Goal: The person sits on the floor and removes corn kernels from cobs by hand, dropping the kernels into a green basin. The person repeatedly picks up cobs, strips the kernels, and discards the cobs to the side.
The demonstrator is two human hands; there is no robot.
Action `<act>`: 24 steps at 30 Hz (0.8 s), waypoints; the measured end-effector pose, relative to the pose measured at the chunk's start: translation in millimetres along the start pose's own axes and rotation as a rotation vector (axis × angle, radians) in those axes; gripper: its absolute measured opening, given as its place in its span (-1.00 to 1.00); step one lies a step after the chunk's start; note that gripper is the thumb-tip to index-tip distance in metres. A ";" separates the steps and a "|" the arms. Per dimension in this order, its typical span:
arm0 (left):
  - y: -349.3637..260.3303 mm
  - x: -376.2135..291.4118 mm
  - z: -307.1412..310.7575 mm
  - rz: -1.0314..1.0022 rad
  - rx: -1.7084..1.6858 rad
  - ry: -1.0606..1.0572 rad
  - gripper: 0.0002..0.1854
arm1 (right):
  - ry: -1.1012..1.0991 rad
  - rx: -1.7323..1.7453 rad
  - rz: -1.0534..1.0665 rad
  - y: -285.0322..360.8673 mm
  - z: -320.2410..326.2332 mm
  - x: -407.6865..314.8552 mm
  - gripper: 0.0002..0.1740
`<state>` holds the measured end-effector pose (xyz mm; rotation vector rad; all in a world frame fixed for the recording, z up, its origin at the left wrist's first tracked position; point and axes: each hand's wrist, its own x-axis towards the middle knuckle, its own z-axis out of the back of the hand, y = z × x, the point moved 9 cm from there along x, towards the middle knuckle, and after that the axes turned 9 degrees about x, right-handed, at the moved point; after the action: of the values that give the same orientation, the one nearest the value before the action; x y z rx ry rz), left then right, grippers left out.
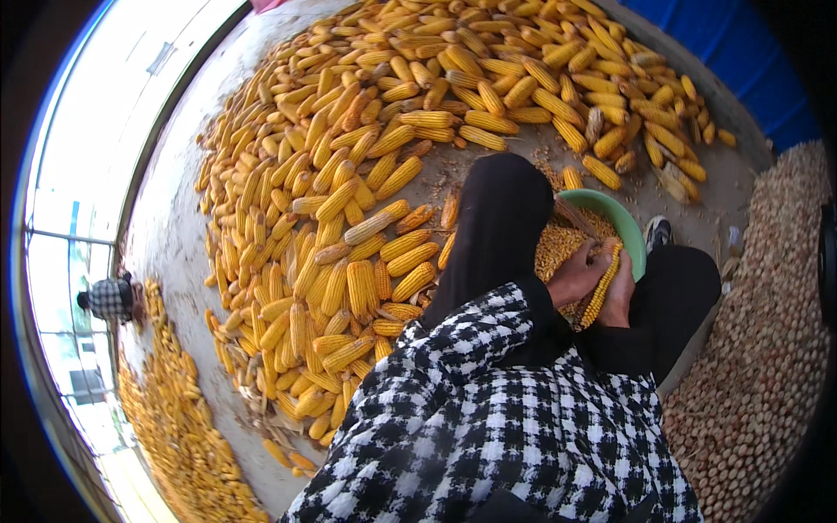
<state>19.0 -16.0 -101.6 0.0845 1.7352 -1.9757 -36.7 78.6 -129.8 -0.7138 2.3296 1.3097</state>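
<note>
Between my knees is a green basin [629, 219] partly filled with loose corn kernels [556, 245]. My right hand [618, 291] is closed around a partly shelled corn cob [598, 287], which slants over the basin. From the other side, my left hand [575, 274] presses against the same cob, its thumb near the upper end. Which hand is left and which is right follows the sleeves only loosely. A long brownish tool or strip [575, 216] lies across the basin from the rim to the kernels; its lower end is close to the fingers.
A large heap of corn cobs [366, 216] spreads ahead and to the left on the concrete floor [196, 274]. Shelled cobs or similar pieces [745, 366] are piled at the right, below a blue sheet [732, 59]. Another person [111, 299] is beside more corn at far left.
</note>
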 end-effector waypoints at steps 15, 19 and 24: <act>-30.0 -115.6 -2.9 -0.181 0.156 0.053 -0.49 | 0.277 -0.292 0.132 36.5 -9.5 -85.2 -0.51; -44.0 -120.7 -10.6 -0.418 0.266 0.028 -0.53 | 0.363 -0.420 0.009 24.3 -1.8 -71.3 -0.51; -31.4 -111.2 -5.2 -0.315 0.296 -0.017 -0.63 | 0.339 -0.437 -0.298 9.0 17.3 -39.8 -0.48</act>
<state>101.5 27.1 -33.1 -0.1111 1.5052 -2.4444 -8.9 107.3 -110.6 -1.4588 2.0697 1.6737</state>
